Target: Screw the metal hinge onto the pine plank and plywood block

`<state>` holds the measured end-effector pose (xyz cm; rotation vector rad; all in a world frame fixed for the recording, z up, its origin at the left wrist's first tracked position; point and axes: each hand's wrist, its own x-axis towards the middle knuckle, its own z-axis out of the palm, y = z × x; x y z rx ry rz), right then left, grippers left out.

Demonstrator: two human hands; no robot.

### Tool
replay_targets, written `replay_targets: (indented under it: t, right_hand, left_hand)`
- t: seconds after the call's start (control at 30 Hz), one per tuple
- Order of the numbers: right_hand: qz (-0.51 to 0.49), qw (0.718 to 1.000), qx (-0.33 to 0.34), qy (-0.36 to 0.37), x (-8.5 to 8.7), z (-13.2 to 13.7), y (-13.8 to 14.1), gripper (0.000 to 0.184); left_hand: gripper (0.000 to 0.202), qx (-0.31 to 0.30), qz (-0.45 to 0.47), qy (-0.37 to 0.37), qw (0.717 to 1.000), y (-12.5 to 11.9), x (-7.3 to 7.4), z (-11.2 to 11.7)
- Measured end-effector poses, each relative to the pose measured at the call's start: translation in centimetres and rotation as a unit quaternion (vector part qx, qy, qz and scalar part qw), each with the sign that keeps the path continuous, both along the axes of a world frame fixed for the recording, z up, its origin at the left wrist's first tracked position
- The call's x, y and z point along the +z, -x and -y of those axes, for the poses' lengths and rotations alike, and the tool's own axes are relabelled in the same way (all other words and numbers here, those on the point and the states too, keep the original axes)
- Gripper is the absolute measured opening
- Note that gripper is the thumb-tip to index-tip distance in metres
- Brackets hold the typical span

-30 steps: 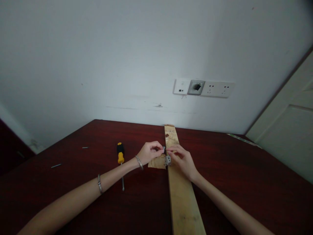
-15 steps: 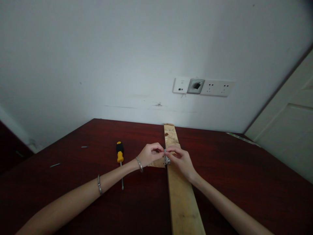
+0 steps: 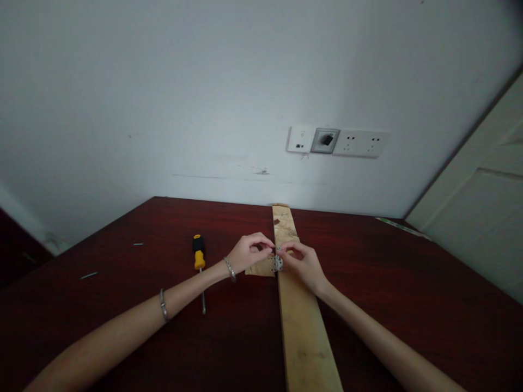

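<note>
A small metal hinge (image 3: 278,263) with holes lies across the seam between a long pale wooden board (image 3: 306,332) and a short wooden piece (image 3: 260,268) to its left. My left hand (image 3: 251,253) is over the short piece, thumb and fingertips pinched together just above the hinge. From the other side my right hand (image 3: 304,265) rests over the long board, its fingers pinched at a tiny greyish bit too small to name. Whatever is between the left fingertips is hidden.
A yellow and black screwdriver (image 3: 199,258) lies left of the hands, its shaft partly behind my left forearm. Two thin metal pieces (image 3: 89,275) are farther left on the dark red table (image 3: 134,305). Wall sockets (image 3: 362,144) and a flat strip (image 3: 402,228) are beyond.
The fingertips of my two hands have drawn slightly apart above the hinge. The whole view has shifted a little; the boards and screwdriver stay in place.
</note>
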<state>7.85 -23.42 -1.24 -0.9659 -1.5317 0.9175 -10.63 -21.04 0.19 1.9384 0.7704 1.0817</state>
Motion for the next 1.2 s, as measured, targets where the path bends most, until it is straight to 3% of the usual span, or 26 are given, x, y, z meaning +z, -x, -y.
replay_targets:
  t: [0.33, 0.93, 1.2]
  right_hand:
    - [0.111, 0.994, 0.023, -0.008, -1.7, -0.5, -1.7, 0.015]
    - [0.190, 0.981, 0.031, -0.027, -1.6, -0.5, -2.3, 0.011]
    - [0.225, 0.969, 0.058, -0.082, -1.1, -0.6, -2.6, 0.004]
  left_hand:
    - [0.022, 0.050, 0.032, 0.028, 0.998, 0.8, -0.3, -1.0]
    - [0.026, 0.053, 0.041, 0.047, 0.997, 1.4, -0.9, -1.6]
    - [0.023, 0.052, 0.040, 0.057, 0.996, 1.4, -1.1, -1.7]
